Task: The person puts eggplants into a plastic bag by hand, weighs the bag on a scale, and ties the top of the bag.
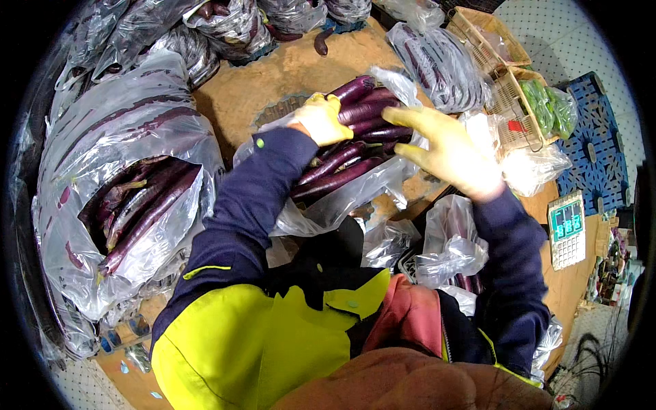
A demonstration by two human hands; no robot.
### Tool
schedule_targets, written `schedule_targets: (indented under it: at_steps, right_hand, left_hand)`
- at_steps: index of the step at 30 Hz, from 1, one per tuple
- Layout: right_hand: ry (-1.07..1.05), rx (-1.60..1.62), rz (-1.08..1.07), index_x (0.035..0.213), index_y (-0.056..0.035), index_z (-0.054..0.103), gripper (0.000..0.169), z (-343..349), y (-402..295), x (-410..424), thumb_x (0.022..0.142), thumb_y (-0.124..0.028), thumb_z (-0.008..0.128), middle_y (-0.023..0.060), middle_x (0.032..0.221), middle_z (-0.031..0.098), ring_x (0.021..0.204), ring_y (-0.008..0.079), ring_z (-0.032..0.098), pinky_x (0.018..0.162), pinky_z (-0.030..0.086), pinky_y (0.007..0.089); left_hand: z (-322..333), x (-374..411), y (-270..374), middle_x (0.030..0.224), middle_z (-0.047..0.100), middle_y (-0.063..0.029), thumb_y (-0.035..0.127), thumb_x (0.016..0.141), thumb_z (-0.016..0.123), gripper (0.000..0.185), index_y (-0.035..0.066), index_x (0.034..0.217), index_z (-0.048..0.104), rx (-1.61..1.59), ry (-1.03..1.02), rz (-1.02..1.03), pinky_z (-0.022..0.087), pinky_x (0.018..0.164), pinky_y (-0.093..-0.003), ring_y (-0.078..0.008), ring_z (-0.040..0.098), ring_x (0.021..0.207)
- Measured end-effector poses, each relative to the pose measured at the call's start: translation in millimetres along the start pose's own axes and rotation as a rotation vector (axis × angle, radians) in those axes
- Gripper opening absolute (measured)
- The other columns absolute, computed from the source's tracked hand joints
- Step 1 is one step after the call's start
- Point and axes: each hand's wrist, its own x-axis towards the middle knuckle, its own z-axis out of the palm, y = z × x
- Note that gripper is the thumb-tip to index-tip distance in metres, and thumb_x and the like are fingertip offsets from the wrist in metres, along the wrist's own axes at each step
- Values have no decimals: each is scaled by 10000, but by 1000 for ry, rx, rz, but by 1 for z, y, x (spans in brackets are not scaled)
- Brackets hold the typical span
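Observation:
Both my hands wear pale yellow gloves. My left hand (322, 120) grips the near-left ends of a bundle of glossy purple eggplants (366, 110), thumb on one side and fingers on the other. At the bundle's right ends, my right hand (446, 146) has its fingertips and thumb spread around the eggplants. Beneath lie more eggplants (333, 166) inside an opened clear plastic bag (343, 210). The bag's film spreads out under and around the bundle, and its far part is hidden by the eggplants and my hands.
At left a big torn plastic bag (128, 128) shows eggplants through its hole. Bagged eggplants (435, 66) lie at the upper right, beside plastic crates (512, 102). A lit digital scale display (567, 229) stands right. Another eggplant bag (451, 241) sits near my right forearm. A loose eggplant (322, 42) lies on the wooden table (236, 87).

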Motion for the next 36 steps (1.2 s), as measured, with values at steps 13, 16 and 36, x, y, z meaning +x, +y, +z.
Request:
schedule_targets:
  at_steps: [13, 16, 36]
  right_hand:
    - [-457, -490, 117, 1471, -127, 391, 1209, 102, 63, 53, 440, -474, 919, 168, 1450, 428, 1360, 386, 363, 1082, 311, 585]
    - [-523, -607, 191, 1461, -154, 401, 1206, 108, 46, 63, 423, -470, 927, 146, 1405, 461, 1314, 355, 411, 1097, 295, 570]
    - [-569, -657, -7, 1399, -43, 419, 982, 140, 48, 57, 555, -309, 845, 160, 1255, 544, 1196, 328, 518, 1078, 318, 555]
  left_hand:
    - [-64, -39, 5, 1112, 665, -213, 453, 894, 541, 520, 55, 1217, 625, -138, -195, 270, 494, 925, -424, -374, 643, 1022]
    - [-82, 25, -35, 1162, 664, -189, 416, 936, 505, 493, 27, 1215, 623, -118, 189, 183, 466, 960, -401, -333, 618, 1107]
    - [16, 42, -72, 1457, 472, -162, 712, 935, 266, 785, 142, 1430, 484, -399, -334, -46, 307, 1126, -361, -311, 429, 1364]
